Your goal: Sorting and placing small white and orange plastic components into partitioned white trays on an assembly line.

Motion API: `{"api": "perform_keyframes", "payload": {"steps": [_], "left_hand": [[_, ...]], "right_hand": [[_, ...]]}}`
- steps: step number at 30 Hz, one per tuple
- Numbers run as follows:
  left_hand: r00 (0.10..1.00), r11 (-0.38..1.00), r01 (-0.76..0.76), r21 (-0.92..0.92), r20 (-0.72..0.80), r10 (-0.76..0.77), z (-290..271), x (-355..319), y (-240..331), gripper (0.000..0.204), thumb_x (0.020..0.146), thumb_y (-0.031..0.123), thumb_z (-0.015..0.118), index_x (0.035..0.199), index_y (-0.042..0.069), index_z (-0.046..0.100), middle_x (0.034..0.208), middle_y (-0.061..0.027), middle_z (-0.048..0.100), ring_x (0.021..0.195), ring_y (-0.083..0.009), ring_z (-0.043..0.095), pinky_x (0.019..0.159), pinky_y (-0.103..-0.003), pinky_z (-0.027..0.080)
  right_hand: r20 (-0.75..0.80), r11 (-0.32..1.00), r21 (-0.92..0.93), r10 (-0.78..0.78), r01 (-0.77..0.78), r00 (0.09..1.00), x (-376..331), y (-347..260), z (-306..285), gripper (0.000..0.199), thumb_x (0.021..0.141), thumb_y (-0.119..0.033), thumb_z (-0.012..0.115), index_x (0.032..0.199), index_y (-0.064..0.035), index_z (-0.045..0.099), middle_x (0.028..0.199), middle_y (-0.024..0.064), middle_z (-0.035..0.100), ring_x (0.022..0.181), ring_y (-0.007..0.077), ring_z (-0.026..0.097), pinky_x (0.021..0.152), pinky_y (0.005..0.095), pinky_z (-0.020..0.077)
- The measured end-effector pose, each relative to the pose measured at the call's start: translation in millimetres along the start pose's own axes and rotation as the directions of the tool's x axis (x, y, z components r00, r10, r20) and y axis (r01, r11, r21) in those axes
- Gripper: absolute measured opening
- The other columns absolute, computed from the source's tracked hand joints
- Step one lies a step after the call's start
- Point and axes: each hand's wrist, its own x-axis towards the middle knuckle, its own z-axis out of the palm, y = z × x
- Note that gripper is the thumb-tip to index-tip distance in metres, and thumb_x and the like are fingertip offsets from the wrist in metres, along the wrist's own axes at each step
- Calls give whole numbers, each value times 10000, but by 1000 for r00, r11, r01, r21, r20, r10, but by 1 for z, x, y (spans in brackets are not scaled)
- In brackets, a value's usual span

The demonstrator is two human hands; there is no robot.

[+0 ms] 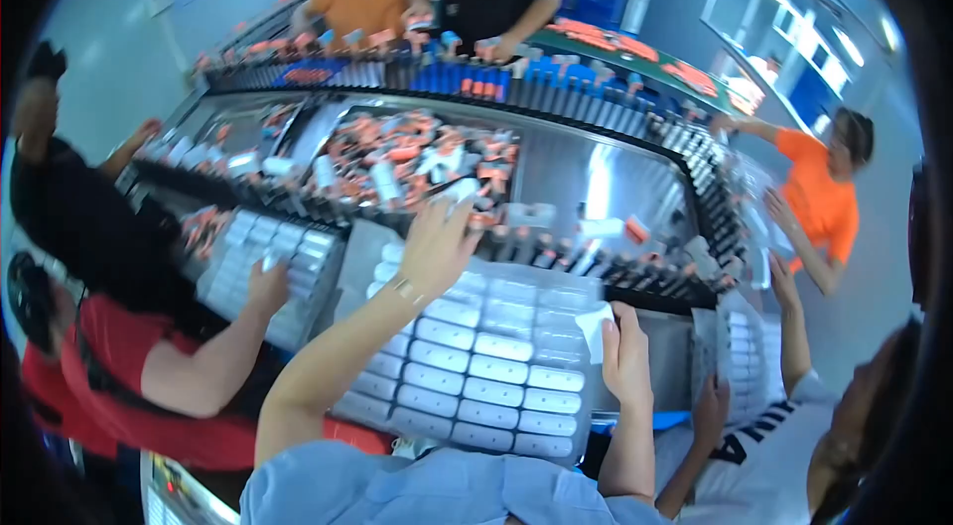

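Stretched forward over the near side of the conveyor, my left hand [440, 245] has a small white plastic piece [462, 190] at its fingertips; blur softens the grip. My right hand [625, 358] is closed on a crumpled white cloth [594, 330], beside the right edge of a clear plastic tray [568, 295]. The tray lies in front of me, tilted. White oblong pieces [467, 363] fill its nearer rows, while several far-right pockets hold none.
The looped conveyor [586, 272] carries upright holders around a metal table [566, 163] heaped with orange and white parts [402, 153]. A person in red works at another tray [263, 262] on my left. On my right, a person in white handles another tray [740, 361]. Others stand across and around.
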Motion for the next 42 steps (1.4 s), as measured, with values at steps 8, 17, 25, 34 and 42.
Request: {"api": "perform_keyframes", "payload": {"steps": [8,17,25,34,42], "left_hand": [[908,968,-163,-191,355,223,-6,-66,-4,254,781,156,632,1021,78,605,927,-105,548,875,-278,530,773,-374,440],[879,919,-319,-233,290,379,-20,-56,9,211,711,179,696,894,90,638,869,-74,510,843,-255,520,747,-345,437],[794,969,-179,-170,557,244,-20,-54,9,257,722,254,679,891,68,627,894,-64,505,925,-254,490,796,-377,394],[963,874,104,-474,268,31,-15,-5,8,366,858,255,591,1105,17,463,965,-196,588,876,-351,584,747,-388,469],[724,753,-599,-271,219,654,40,74,3,396,715,236,697,1062,86,581,1157,-83,558,1062,-262,529,872,-384,431]], "right_hand": [[-238,978,68,206,-195,949,36,52,-22,323,866,-209,579,1061,36,499,803,154,624,703,259,636,638,331,485],[-36,893,-403,202,-199,979,154,49,61,378,806,-228,569,1004,76,464,818,287,612,807,431,601,743,469,478],[154,923,-373,-40,96,987,151,52,107,636,795,-256,632,1293,2,334,1178,284,444,925,430,566,813,455,467],[588,949,-101,-186,299,787,4,-25,3,197,773,-210,637,853,-30,640,851,116,607,827,284,593,727,364,477],[521,875,-351,-113,333,846,-31,-17,19,235,719,-223,692,898,-74,668,908,89,557,934,275,528,792,372,447]]}}
